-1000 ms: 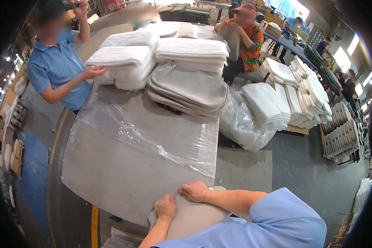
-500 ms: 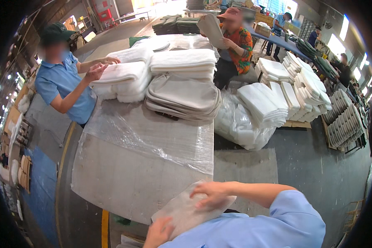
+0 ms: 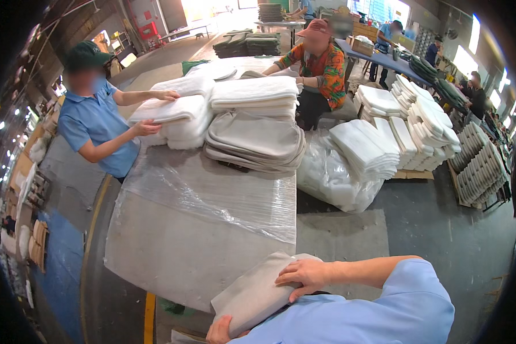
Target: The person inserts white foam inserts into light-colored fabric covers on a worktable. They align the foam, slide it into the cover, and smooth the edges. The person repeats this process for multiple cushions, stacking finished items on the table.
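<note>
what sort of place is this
Probably a workshop or factory floor, perhaps for cushions or upholstery: white pads and grey fabric-like pieces lie stacked on a large worktable, and a co-worker in a blue shirt stands beside it.

Head-worn view (fisheye), looking down, hands (image 3: 305, 275) close

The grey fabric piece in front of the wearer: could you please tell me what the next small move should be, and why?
Probably a light smoothing stroke of the right hand across the grey fabric piece: the right fingers rest on its upper surface, while the left hand is at its lower left edge, seemingly placed to steady it.
</note>
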Available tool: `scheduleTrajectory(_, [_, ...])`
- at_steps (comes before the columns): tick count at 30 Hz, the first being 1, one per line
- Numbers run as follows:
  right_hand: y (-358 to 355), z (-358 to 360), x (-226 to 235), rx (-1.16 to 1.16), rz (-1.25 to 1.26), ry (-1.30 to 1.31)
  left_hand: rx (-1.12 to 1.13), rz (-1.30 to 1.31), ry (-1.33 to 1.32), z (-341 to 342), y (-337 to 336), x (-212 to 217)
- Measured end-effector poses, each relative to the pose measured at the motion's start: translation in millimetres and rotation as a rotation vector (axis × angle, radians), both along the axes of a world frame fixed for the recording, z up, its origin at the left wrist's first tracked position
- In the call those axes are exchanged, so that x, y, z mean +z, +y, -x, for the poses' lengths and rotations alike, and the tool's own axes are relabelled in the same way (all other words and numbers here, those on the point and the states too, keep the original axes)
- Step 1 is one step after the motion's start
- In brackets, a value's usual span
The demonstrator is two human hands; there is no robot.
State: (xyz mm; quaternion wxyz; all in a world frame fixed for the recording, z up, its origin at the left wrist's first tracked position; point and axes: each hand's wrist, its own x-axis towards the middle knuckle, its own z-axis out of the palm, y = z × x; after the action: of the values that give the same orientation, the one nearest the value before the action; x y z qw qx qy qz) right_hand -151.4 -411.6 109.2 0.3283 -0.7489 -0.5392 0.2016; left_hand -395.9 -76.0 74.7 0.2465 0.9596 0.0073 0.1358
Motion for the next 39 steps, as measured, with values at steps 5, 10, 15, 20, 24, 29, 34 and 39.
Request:
scheduleTrajectory(5, [10, -10, 18, -0.046, 0.044, -0.036, 0.064, 0.076, -0.01, -32, -19, 65])
scheduleTrajectory(10, [16, -9, 28, -0.018, 0.073, -0.119, 0.01, 0.013, -0.045, -30, -4, 47])
scheduleTrajectory(15, [19, -5, 23, 0.007, 0.072, -0.191, 0.035, 0.021, -0.016, -25, -7, 45])
scheduleTrajectory(20, [72, 19, 39, 0.054, 0.313, -0.295, 0.011, -0.007, -0.025, -28, 6, 36])
scheduleTrajectory(24, [133, 49, 48, 0.094, 0.389, -0.299, -0.033, -0.013, -0.096, -34, 13, 21])
scheduleTrajectory(29, [153, 51, 53, 0.051, 0.337, -0.251, 0.064, 0.402, -0.182, -33, 23, 18])
scheduleTrajectory(34, [141, 53, 58, -0.056, 0.275, -0.247, 0.36, 1.047, -0.236, -43, 46, 3])
scheduleTrajectory(39, [104, 36, 89, -0.387, -0.036, -0.184, 0.556, 1.172, -0.063, -64, 94, -9])
